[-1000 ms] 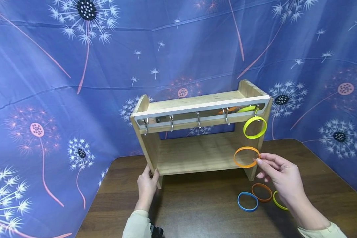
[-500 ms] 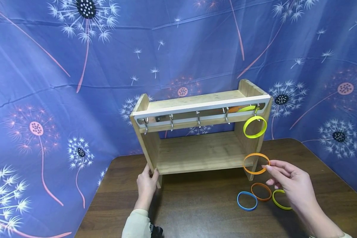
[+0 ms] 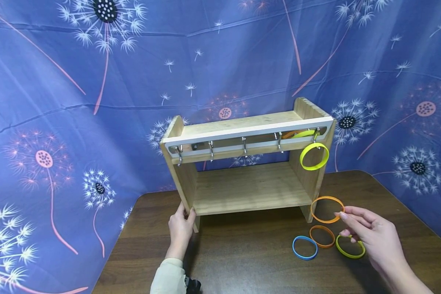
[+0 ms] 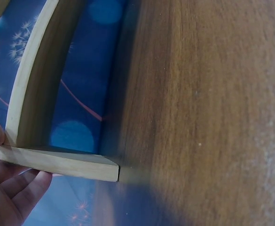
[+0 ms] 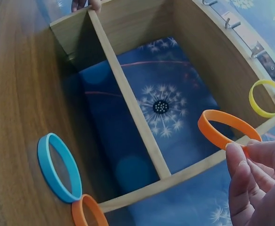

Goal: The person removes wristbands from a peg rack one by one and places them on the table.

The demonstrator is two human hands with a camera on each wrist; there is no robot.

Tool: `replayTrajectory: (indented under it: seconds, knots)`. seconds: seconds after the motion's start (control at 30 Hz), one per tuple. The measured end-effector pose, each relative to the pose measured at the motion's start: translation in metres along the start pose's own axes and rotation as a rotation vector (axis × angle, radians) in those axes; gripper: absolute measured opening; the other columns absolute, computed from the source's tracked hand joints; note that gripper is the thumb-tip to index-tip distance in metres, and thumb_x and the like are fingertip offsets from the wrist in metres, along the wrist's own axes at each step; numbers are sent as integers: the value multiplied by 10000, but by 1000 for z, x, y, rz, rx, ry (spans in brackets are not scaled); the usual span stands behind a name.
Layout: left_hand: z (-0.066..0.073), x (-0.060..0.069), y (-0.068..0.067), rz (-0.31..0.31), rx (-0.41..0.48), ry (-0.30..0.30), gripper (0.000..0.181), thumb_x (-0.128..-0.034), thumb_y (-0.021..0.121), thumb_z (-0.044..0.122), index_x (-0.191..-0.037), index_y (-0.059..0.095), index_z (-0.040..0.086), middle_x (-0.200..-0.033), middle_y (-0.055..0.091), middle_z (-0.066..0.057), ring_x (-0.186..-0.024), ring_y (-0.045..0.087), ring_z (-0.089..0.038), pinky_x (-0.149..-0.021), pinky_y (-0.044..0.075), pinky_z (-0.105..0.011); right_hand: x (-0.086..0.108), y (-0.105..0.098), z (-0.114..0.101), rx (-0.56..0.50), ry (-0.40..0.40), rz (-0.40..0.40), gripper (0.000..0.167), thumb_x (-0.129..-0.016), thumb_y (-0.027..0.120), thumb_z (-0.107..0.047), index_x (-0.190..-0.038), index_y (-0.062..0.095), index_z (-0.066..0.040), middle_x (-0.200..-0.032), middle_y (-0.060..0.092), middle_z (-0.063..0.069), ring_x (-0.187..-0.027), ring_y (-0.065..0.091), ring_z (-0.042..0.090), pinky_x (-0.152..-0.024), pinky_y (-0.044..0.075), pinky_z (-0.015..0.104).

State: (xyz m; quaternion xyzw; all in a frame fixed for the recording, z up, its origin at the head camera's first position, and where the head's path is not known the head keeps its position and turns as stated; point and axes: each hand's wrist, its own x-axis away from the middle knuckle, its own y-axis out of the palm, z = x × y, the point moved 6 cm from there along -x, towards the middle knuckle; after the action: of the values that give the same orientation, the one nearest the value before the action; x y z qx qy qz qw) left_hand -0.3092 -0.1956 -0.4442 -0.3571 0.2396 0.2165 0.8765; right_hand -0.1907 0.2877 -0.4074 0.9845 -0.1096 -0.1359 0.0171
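Note:
Between thumb and fingers, my right hand (image 3: 376,234) pinches an orange wristband (image 3: 327,210) by its right edge, in the air right of the shelf's front leg. In the right wrist view the same band (image 5: 226,126) hangs off the fingertips. My left hand (image 3: 180,230) grips the lower left side of the wooden shelf (image 3: 250,188); in the left wrist view its fingers lie behind the side board (image 4: 66,162). A yellow wristband (image 3: 314,157) hangs from the rightmost hook of the metal hook rail (image 3: 242,141).
On the table (image 3: 250,253) lie a blue wristband (image 3: 304,248), an orange wristband (image 3: 321,237) touching or close to it, and a yellow-green wristband (image 3: 350,247) below my right hand. Behind the table hangs a blue dandelion-print cloth (image 3: 220,61). Several other hooks hold nothing.
My right hand has moved down and to the right with the orange wristband, away from the hook rail. The yellow-green wristband on the table has come more into view. My left hand stays put.

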Motion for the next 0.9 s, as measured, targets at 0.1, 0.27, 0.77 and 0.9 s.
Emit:
replayTrajectory:
  seconds: [0.1, 0.27, 0.77, 0.9]
  knots:
    - [0, 0, 0, 5, -6, 3, 99, -828, 685, 129, -915, 646, 105, -671, 698, -20, -548, 623, -195, -559, 484, -445, 2, -5, 4, 3, 16, 8, 194, -925, 626, -17, -1044, 696, -153, -907, 747, -34, -582, 665, 155, -466, 468, 253]
    - [0, 0, 0, 3, -2, 6, 103, -836, 681, 135, -929, 650, 100, -687, 704, -29, -571, 640, -225, -570, 485, -461, 6, -12, 9, 34, 27, 18, 182, -925, 631, -28, -1041, 697, -153, -902, 746, -38, -588, 666, 145, -471, 465, 249]
    - [2, -1, -2, 19, -7, 17, 74, -836, 681, 142, -883, 634, 111, -640, 670, 1, -561, 614, -245, -556, 461, -460, 22, -35, 27, 123, 91, 11, 178, -945, 617, -73, -1042, 694, -201, -902, 746, -40, -619, 670, 153, -513, 484, 250]
    - [2, -1, -1, 10, -6, 17, 72, -840, 679, 140, -892, 640, 108, -640, 670, 1, -569, 616, -248, -565, 463, -461, 27, -40, 34, 217, 150, 29, 164, -949, 626, -124, -1010, 693, -260, -882, 739, -72, -625, 668, 161, -521, 488, 263]
